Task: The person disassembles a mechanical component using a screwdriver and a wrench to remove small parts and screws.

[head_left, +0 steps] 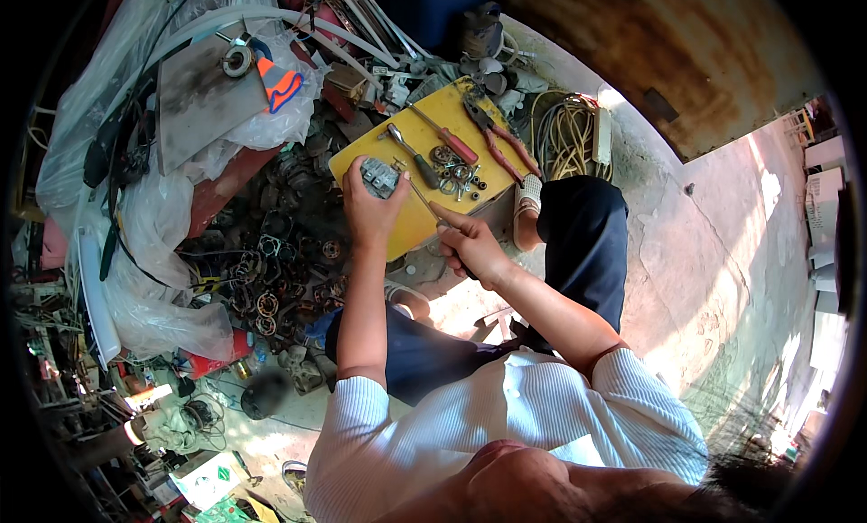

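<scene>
Left hand (372, 211) first: its fingers and thumb are wrapped around a grey metal part (377, 180), gripping it from two sides. With that part as the clock's centre and twelve at the top of the view, the right hand (474, 250) sits at four o'clock, closed around the handle of a slim screwdriver (424, 200), index finger laid along toward the shaft. The shaft points back toward ten o'clock, its tip beside the left thumb; whether it touches the part cannot be told.

Good handling here likely means a firm left grip, the thumb clear of the tip's path, and the blade seated squarely before any force goes on. Resting the part on the yellow board (406, 238) beneath would probably steady it better than holding it in the air.

On the board, a green-handled driver (424, 171) lies at three o'clock, with small rings and nuts (453, 170) just past it. A red-handled screwdriver (461, 147) and red-handled pliers (502, 145) lie between two and three.

Farther out, coiled cable (562, 142) rests beyond the pliers, and dark metal parts (266, 293) are heaped between seven and eight.
</scene>
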A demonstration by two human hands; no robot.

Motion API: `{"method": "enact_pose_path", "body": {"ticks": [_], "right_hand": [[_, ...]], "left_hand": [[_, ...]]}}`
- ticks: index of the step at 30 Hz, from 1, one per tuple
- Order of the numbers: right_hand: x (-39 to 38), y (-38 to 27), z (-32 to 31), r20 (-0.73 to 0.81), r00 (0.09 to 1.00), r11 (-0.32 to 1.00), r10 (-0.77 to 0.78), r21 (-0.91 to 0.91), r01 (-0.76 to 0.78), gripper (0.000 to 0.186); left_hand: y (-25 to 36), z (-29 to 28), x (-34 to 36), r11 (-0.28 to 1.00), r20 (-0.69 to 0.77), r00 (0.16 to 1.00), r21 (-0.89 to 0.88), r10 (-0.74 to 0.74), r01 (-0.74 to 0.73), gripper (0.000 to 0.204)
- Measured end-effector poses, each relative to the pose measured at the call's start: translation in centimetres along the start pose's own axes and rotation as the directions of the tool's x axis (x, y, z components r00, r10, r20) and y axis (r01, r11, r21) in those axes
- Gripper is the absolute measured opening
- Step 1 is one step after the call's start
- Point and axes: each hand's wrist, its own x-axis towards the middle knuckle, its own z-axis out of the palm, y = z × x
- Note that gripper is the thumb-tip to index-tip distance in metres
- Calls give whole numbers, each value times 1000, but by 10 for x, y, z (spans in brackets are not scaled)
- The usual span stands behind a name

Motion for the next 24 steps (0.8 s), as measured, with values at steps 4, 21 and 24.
{"method": "enact_pose_path", "body": {"ticks": [4, 21, 24], "right_hand": [[0, 10, 8, -48, 996, 996, -70, -57, 68, 51], [10, 10, -15, 118, 951, 880, -286, -360, 310, 50], [11, 11, -18, 135, 945, 875, -297, -358, 327, 50]], "left_hand": [[-1, 0, -2, 1000, -33, 999, -14, 19, -19, 65], [-8, -2, 2, 1000, -38, 999, 19, 25, -25, 68], [-6, -3, 2, 999, -26, 999, 31, 19, -18, 68]]}}
